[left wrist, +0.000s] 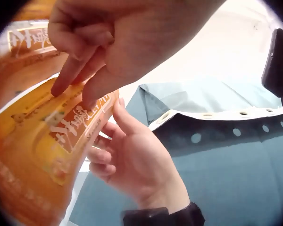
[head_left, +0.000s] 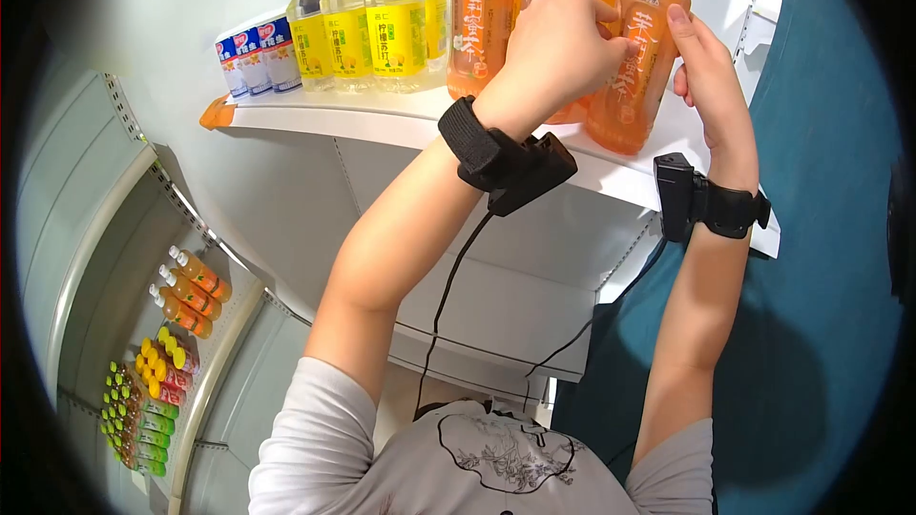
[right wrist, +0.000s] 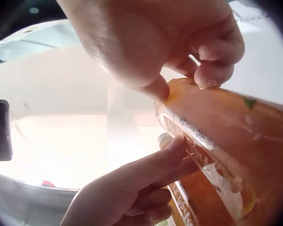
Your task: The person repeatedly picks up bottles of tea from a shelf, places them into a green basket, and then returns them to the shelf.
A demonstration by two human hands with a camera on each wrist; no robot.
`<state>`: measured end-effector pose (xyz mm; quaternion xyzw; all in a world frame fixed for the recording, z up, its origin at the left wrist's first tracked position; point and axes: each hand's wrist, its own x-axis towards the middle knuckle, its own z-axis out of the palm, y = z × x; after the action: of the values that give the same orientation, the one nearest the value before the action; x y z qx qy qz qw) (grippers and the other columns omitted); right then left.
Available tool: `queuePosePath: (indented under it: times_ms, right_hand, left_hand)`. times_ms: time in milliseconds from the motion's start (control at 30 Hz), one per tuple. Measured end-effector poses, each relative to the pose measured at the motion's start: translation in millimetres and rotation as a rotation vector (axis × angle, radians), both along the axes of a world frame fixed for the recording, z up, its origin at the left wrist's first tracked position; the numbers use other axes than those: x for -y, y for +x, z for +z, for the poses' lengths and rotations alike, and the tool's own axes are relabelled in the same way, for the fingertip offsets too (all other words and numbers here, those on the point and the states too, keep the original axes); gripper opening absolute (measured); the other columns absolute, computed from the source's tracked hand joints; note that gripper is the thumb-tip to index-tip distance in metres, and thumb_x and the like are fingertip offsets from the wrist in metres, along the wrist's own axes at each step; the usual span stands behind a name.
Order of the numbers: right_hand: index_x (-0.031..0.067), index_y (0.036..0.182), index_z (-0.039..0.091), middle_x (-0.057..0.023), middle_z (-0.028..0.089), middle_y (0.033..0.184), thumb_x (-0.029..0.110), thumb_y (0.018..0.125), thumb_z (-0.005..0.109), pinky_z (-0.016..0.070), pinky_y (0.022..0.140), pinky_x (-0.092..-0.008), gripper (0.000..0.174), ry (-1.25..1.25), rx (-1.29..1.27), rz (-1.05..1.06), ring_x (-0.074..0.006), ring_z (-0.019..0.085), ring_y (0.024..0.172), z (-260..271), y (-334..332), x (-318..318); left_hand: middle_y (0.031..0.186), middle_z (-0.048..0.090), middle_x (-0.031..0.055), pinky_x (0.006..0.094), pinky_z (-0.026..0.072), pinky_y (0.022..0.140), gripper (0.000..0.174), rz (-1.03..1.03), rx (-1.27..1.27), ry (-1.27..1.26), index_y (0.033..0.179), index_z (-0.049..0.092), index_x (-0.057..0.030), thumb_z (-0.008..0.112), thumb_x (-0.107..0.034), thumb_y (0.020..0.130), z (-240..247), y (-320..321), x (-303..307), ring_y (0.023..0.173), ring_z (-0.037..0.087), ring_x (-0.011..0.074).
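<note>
A large bottle of orange tea (head_left: 625, 86) with white lettering stands at the shelf's front, tilted in the head view. My right hand (head_left: 711, 67) holds its right side, the thumb along the label and the other fingers curled around the edge. From the left, my left hand (head_left: 563, 48) reaches across and touches the label with extended index finger and thumb; its other fingers are bent. Both hands meet the same bottle in the left wrist view, the right hand (left wrist: 141, 165) below. The right wrist view shows the bottle (right wrist: 245, 132) close up, its cap hidden.
More orange tea bottles (head_left: 477, 24) stand to the left, then several yellow-labelled lemon soda bottles (head_left: 396, 38) and small blue-and-white cartons (head_left: 258, 62). The white shelf (head_left: 372, 122) ends near a teal curtain (head_left: 801, 257). Lower left, another shelf (head_left: 224, 353) carries drinks.
</note>
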<state>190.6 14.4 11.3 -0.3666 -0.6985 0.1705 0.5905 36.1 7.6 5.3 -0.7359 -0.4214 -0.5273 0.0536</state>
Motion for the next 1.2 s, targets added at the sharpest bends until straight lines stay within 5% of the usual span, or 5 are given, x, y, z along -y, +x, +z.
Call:
queuePosePath:
  times_ms: [400,567,667,1133,1200]
  right_hand:
    - [-0.0022,0.102,0.054,0.0006,0.044,0.058,0.037,0.087,0.042,0.033,0.04,-0.0226,0.043,-0.14,0.042,-0.116,-0.0067,0.037,0.046,-1.9,3.6,-1.9]
    - [-0.0051,0.108,0.05,-0.0115,0.056,0.093,0.033,0.088,0.041,0.0372,0.08,-0.027,0.044,-0.131,0.007,-0.074,-0.0151,0.05,0.087,-3.6,3.8,-7.1]
    - [-0.0056,0.107,0.05,-0.0125,0.057,0.095,0.032,0.088,0.041,0.0354,0.084,-0.0279,0.043,-0.171,-0.027,-0.052,-0.0161,0.05,0.091,-3.3,1.0,-6.0]
    - [-0.0039,0.111,0.049,-0.0096,0.056,0.096,0.037,0.087,0.042,0.0347,0.083,-0.0276,0.047,-0.128,-0.003,-0.06,-0.0145,0.047,0.091,-7.4,-8.1,-7.4]
    - [-0.0039,0.108,0.051,-0.0107,0.056,0.096,0.037,0.087,0.044,0.0388,0.069,-0.022,0.047,-0.113,0.01,-0.093,-0.0101,0.048,0.073,-8.3,-7.5,-7.4]
  left_hand:
    - [0.072,0.063,0.0127,0.0336,0.0484,0.068,0.03,0.157,0.04,0.052,0.092,0.064,-0.0046,0.066,-0.018,0.065,-5.8,16.2,7.8,0.069,0.061,0.0277]
    - [0.072,0.063,0.0123,0.0352,0.0481,0.067,0.03,0.181,0.045,0.03,0.093,0.064,-0.0047,0.065,-0.017,0.066,-5.2,18.4,13.3,0.069,0.061,0.0283]
    - [0.072,0.063,0.0125,0.0353,0.0481,0.067,0.029,0.174,0.056,0.056,0.092,0.064,-0.0044,0.065,-0.016,0.065,-5.3,16.9,13.2,0.068,0.06,0.0281]
    - [0.074,0.062,0.0153,0.0352,0.0476,0.066,0.029,0.178,0.053,0.102,0.091,0.064,-0.0033,0.065,-0.015,0.065,-6.3,8.7,9.5,0.068,0.06,0.0289]
    - [0.075,0.062,0.0163,0.0349,0.0476,0.067,0.029,0.194,0.039,0.119,0.091,0.063,-0.0029,0.065,-0.016,0.065,-7.4,7.9,9.3,0.069,0.06,0.0286]
